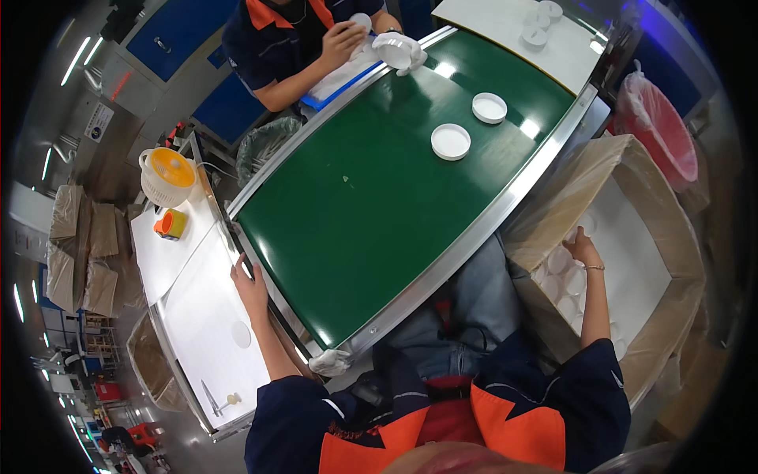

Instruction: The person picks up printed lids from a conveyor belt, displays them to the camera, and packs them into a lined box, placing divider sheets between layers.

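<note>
My left hand [251, 291] lies at the near left end of the green conveyor belt [339, 229], beside the white worktable [209, 332]. Its fingers are stretched and apart, holding nothing. My right hand [584, 251] reaches down into a large cardboard box [671, 296] on my right. Its fingers curl at a white round lid, partly hidden by the hand. More white round lids [570, 280] lie in the box below it. Two shallow white lids, a nearer one [451, 142] and a farther one [489, 108], rest on the belt with their rims up.
Across the belt a co-worker's gloved hand [399, 54] and bare hand hold white round pieces. A thin disc and tweezers [211, 398] lie on the worktable; a yellow-lidded white basket [170, 175] stands behind. A pink-bagged bin [655, 130] is beyond the box. Metal rails edge the belt.
</note>
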Available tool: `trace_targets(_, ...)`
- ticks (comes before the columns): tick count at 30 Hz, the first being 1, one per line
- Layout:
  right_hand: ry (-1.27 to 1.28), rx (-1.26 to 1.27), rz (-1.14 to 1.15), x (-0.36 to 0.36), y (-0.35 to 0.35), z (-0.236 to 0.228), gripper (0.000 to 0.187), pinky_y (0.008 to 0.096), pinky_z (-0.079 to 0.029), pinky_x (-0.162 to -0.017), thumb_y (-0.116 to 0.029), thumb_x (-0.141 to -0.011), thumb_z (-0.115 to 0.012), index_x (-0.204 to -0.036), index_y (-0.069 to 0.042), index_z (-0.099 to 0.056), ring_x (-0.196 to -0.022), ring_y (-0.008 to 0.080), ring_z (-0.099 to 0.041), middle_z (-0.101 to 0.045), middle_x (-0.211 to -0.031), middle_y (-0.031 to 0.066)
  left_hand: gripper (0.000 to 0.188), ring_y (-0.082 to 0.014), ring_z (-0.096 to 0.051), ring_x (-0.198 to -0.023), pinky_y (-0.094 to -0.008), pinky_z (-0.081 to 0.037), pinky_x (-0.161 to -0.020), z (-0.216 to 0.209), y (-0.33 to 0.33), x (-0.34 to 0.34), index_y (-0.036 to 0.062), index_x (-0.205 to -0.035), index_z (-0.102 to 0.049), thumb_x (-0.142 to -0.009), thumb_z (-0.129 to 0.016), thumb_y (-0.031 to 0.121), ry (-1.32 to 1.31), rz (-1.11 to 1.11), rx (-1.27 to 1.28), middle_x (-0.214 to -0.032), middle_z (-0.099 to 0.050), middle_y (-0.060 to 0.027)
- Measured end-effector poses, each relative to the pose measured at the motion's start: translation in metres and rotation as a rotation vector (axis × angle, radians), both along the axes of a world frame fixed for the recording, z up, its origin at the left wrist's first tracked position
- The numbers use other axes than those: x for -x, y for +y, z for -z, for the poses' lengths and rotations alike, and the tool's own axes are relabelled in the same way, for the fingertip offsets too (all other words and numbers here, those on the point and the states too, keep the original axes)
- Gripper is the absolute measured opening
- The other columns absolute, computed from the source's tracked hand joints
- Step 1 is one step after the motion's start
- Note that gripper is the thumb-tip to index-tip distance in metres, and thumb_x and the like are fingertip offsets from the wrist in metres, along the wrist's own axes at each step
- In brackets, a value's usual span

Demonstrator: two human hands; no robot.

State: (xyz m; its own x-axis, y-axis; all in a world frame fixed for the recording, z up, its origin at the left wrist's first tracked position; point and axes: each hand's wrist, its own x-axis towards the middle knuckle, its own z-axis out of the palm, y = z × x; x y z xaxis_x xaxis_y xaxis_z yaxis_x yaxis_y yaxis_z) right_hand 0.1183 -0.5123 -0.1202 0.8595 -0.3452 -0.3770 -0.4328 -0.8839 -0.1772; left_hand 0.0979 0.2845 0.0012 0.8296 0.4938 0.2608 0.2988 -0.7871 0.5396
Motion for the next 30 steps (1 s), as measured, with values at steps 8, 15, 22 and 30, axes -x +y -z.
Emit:
trace_targets(8,-0.028,-0.015,-0.005,0.003,0.004,0.001,0.088,0.0468,-0.052,-0.088,-0.033,-0.084,-0.070,-0.144,0.010,-0.023,-0.100,0.0474,-0.063,-0.064,-0.104,0.0363,0.044,-0.0444,-0.042,-0.131,-0.0459,-0.037,-0.107,-0.003,-0.005,0.001,0.0091,-0.136,-0.051,-0.094,-0.056,0.019,0.023,-0.021,0.001,-0.141,-0.039,-0.0299)
trace_targets(15,-0.030,0.025,0.023,0.002,0.003,0.012,0.089,0.0474,-0.053,-0.085,-0.032,-0.084,-0.070,-0.145,0.010,-0.021,-0.097,0.0459,-0.065,-0.065,-0.101,0.0341,0.042,-0.0392,-0.045,-0.127,-0.0432,-0.036,-0.108,-0.003,-0.004,0.000,0.0081,-0.134,-0.053,-0.094,-0.059,0.019,0.016,-0.022,-0.074,-0.134,-0.046,-0.0246)
trace_targets(22,-0.014,0.046,0.022,0.002,-0.002,0.019,0.089,0.0477,-0.053,-0.085,-0.033,-0.085,-0.068,-0.148,0.006,-0.018,-0.097,0.0466,-0.064,-0.065,-0.100,0.0350,0.044,-0.0462,-0.041,-0.132,-0.0468,-0.036,-0.108,-0.004,-0.005,0.001,0.0087,-0.135,-0.051,-0.092,-0.058,0.019,0.000,0.004,0.008,-0.141,-0.039,-0.0321)
trace_targets(30,-0.058,0.043,-0.004,0.004,0.001,0.016,0.090,0.0483,-0.053,-0.084,-0.032,-0.085,-0.068,-0.149,0.006,-0.017,-0.096,0.0458,-0.065,-0.065,-0.100,0.0346,0.044,-0.0465,-0.044,-0.129,-0.0468,-0.038,-0.106,-0.001,-0.003,0.001,0.0112,-0.136,-0.051,-0.093,-0.058,0.021,0.009,-0.007,-0.013,-0.141,-0.039,-0.0309)
